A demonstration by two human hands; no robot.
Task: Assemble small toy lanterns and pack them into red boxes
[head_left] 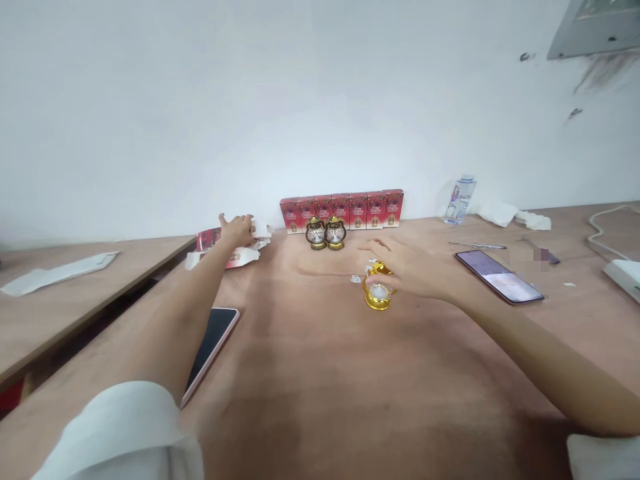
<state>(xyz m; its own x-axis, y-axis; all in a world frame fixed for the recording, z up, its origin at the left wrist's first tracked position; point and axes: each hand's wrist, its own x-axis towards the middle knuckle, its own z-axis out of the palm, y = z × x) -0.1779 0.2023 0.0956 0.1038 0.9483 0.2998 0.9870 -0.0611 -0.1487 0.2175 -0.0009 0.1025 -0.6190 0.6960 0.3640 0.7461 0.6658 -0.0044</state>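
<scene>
My left hand (237,231) is over a loose pile of flattened red and white cartons (245,257) at the left, its thumb spread from the fingers. Part of the pile is hidden beneath it. A shiny gold lantern ornament (379,298) with a clear round window stands on the table. My right hand (400,267) reaches around its top from the right, fingers stretched out above and thumb across its front; the fingers are not wrapped round it. Small white tags (356,279) show beside the lantern. Farther back stand two bronze-coloured lantern ornaments (335,235), side by side.
A row of several red boxes (340,208) stands near the wall. At the right are a tilted clear bottle (460,200), crumpled white paper (500,213), scissors (477,245) and a phone (499,277). A dark tablet (213,343) lies under my left forearm. A gap divides the tables at left.
</scene>
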